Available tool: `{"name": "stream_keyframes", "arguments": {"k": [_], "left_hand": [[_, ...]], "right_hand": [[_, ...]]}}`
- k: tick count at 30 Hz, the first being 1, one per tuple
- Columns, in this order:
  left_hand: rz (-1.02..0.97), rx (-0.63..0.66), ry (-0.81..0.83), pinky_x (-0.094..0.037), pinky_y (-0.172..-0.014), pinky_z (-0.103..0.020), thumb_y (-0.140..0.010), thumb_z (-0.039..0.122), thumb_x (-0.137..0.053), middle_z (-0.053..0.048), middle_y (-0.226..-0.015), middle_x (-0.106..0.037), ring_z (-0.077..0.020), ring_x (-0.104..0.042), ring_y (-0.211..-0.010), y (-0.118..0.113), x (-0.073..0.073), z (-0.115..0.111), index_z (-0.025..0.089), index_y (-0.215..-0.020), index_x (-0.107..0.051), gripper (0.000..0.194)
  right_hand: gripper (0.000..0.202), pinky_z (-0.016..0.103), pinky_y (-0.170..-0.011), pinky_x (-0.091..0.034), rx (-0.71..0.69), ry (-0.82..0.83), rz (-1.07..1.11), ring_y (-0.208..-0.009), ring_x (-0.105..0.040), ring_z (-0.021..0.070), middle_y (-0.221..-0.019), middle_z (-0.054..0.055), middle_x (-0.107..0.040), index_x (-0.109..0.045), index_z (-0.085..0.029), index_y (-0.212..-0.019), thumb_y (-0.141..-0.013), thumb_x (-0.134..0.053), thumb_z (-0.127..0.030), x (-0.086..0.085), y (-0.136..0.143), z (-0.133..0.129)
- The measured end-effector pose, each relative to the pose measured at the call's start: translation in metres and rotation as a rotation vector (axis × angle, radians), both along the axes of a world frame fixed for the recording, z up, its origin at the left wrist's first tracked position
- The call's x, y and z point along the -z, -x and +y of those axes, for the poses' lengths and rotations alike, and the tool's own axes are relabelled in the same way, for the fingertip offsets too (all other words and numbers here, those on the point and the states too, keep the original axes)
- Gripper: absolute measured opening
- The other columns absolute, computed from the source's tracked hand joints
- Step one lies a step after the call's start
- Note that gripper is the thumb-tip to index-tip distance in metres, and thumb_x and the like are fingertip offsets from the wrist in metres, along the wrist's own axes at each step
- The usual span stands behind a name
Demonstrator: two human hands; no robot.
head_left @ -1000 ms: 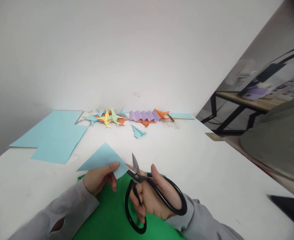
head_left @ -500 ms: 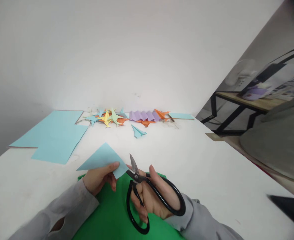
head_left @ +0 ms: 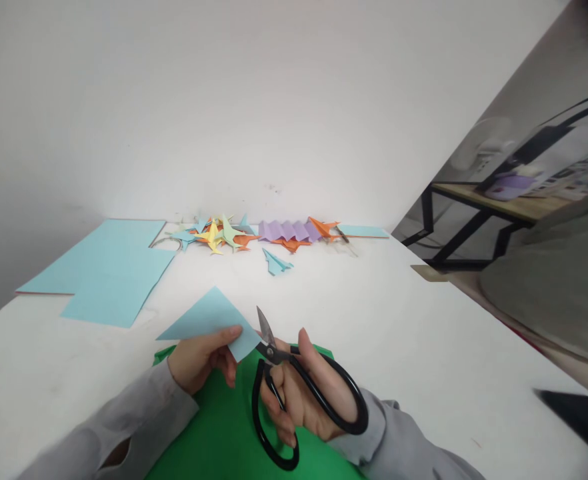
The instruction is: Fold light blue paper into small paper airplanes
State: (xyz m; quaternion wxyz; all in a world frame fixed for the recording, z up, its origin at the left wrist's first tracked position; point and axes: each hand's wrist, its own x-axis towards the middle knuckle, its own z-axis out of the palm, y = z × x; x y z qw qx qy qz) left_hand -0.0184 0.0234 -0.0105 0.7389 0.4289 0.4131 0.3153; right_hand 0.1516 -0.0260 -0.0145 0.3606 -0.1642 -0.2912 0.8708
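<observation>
A folded light-blue sheet of paper (head_left: 201, 317) is pinched in my left hand (head_left: 199, 357), thumb on top and fingers underneath. My right hand (head_left: 314, 393) is wrapped round the black handles of a pair of scissors (head_left: 271, 353). Their blades stand apart and point up and away, with the right corner of the paper at the blades near the pivot. Whether the lower blade lies under the paper is hard to make out. Both hands are above a green cloth (head_left: 224, 427) at the table's near edge.
Larger light-blue sheets (head_left: 114, 260) lie at the left of the white table (head_left: 399, 347). Along the wall sit several folded paper figures (head_left: 219, 235), a pleated purple paper (head_left: 289, 231) and a blue strip (head_left: 364, 231). A small blue paper plane (head_left: 277, 262) lies in front of them.
The paper in my left hand has shifted slightly to the right, and its corner sits closer in between the scissor blades. The scissors have barely moved and are still spread.
</observation>
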Motion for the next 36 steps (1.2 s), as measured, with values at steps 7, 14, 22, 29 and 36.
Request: {"name": "stream_keyframes", "arguments": {"k": [7, 14, 22, 29, 36], "left_hand": [[-0.009, -0.007, -0.002, -0.041, -0.035, -0.022, -0.072, 0.038, -0.058, -0.005, -0.039, -0.055, -0.0122, -0.051, -0.033, 0.0009, 0.0021, -0.0002, 0.009, -0.044, -0.060, 0.041], [-0.010, -0.021, 0.003, -0.041, -0.034, -0.022, -0.071, 0.037, -0.059, -0.005, -0.039, -0.055, -0.0129, -0.051, -0.034, 0.0009, 0.0026, 0.0011, 0.010, -0.048, -0.061, 0.036], [-0.017, -0.022, -0.012, -0.041, -0.035, -0.023, -0.070, 0.037, -0.059, -0.004, -0.038, -0.055, -0.0127, -0.051, -0.032, -0.0004, 0.0007, 0.0007, 0.010, -0.045, -0.060, 0.037], [0.005, -0.023, -0.009, -0.041, -0.036, -0.023, -0.072, 0.036, -0.057, -0.004, -0.036, -0.054, -0.0124, -0.050, -0.032, 0.0005, -0.0013, -0.0001, 0.011, -0.043, -0.059, 0.038], [0.009, -0.029, -0.006, -0.040, -0.035, -0.024, -0.073, 0.034, -0.056, -0.004, -0.037, -0.054, -0.0129, -0.051, -0.032, -0.0003, -0.0020, -0.0006, 0.011, -0.043, -0.059, 0.038]], "right_hand": [[0.067, 0.021, -0.032, -0.042, 0.009, 0.011, 0.022, -0.035, -0.047, 0.0095, -0.055, 0.001, -0.054, -0.043, -0.017, -0.113, -0.076, -0.025, -0.069, 0.0009, 0.0008, 0.0008], [0.066, 0.019, -0.031, -0.041, -0.009, 0.016, 0.017, -0.033, -0.046, 0.0085, -0.053, 0.001, -0.054, -0.044, -0.017, -0.112, -0.076, -0.024, -0.069, 0.0013, -0.0004, -0.0003], [0.066, 0.018, -0.028, -0.039, -0.004, 0.018, 0.013, -0.030, -0.043, 0.0076, -0.050, 0.000, -0.053, -0.048, -0.015, -0.107, -0.076, -0.027, -0.069, 0.0008, 0.0006, 0.0000], [0.066, 0.017, -0.026, -0.038, 0.008, 0.018, -0.020, -0.029, -0.042, 0.0066, -0.048, -0.001, -0.052, -0.054, -0.013, -0.093, -0.073, -0.030, -0.071, -0.0022, 0.0008, -0.0003], [0.064, 0.016, -0.025, -0.038, -0.008, 0.009, -0.035, -0.028, -0.041, 0.0060, -0.047, -0.001, -0.051, -0.055, -0.013, -0.073, -0.071, -0.032, -0.072, -0.0010, -0.0004, 0.0005]]}}
